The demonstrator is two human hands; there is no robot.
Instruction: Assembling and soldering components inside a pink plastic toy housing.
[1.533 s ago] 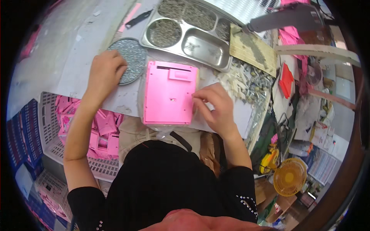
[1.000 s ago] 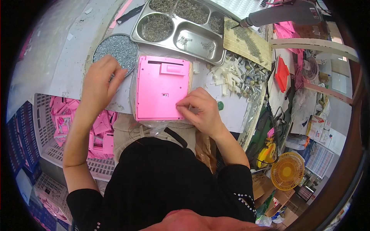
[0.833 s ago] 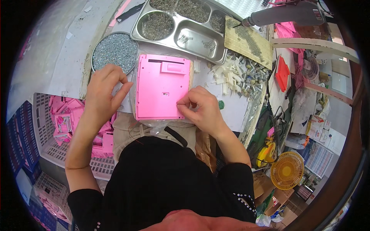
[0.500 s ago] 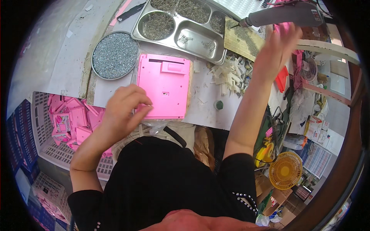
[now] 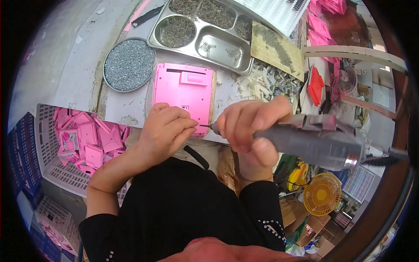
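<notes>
A pink plastic casing (image 5: pixel 174 89) lies flat in front of me on the table, with a raised block near its far edge and small holes in its face. My right hand (image 5: pixel 255 124) is wrapped round a grey electric screwdriver (image 5: pixel 312 146), held tilted so that its thin bit points left at the casing's near right corner. Over the casing's near edge rests my left hand (image 5: pixel 168 131), thumb and fingertips pressed together close to the bit's tip. Whatever is between those fingertips, if anything, is too small to tell.
Beyond the casing stand a round dish of silver screws (image 5: pixel 129 64) and a steel compartment tray (image 5: pixel 203 65) with small metal parts. A board with rows of screws (image 5: pixel 277 50) and white plastic pieces (image 5: pixel 257 83) lie right. A crate (image 5: pixel 50 153) of pink parts stands left.
My right hand has taken hold of the screwdriver at the upper right and brought it down to the casing. My left hand has moved right along the casing's near edge.
</notes>
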